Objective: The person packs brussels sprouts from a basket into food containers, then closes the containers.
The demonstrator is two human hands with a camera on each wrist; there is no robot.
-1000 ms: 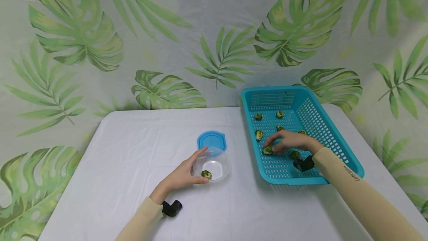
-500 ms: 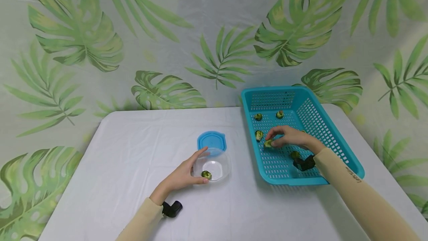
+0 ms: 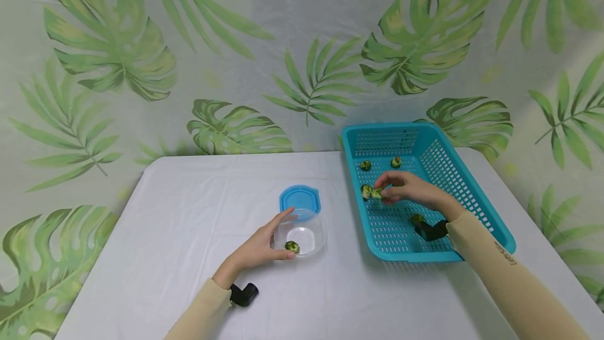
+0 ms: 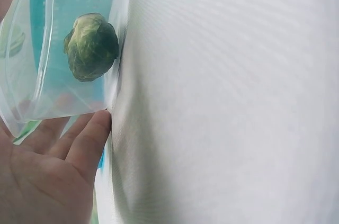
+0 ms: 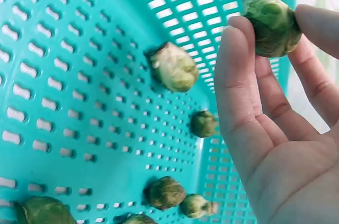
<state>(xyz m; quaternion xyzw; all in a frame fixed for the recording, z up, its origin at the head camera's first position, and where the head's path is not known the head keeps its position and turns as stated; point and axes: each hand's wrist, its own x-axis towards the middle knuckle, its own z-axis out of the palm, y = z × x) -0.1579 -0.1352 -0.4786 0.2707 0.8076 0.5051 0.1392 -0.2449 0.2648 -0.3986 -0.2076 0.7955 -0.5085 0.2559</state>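
My right hand point(image 3: 409, 190) pinches a Brussels sprout point(image 5: 273, 21) between thumb and fingertips. In the right wrist view the sprout is held clear of the basket floor. Below the hand lies the turquoise basket point(image 3: 486, 211), with more sprouts scattered on its slotted bottom; the hand and wrist camera hide part of it. My left hand point(image 3: 258, 245) holds a small clear plastic container point(image 4: 58, 94) on the table, thumb on the near side and fingers round the far side. One Brussels sprout point(image 4: 91, 47) sits inside that container.
A blue lid point(image 3: 298, 197) lies flat just behind the clear container. White cloth point(image 3: 189, 209) covers the table, and a leaf-patterned curtain point(image 3: 236, 56) hangs behind it. One sprout point(image 5: 175, 68) rests near the basket's side wall.
My right hand has lifted the pinched sprout and moved it away from me, inside the basket. The left hand and the container have stayed where they were.
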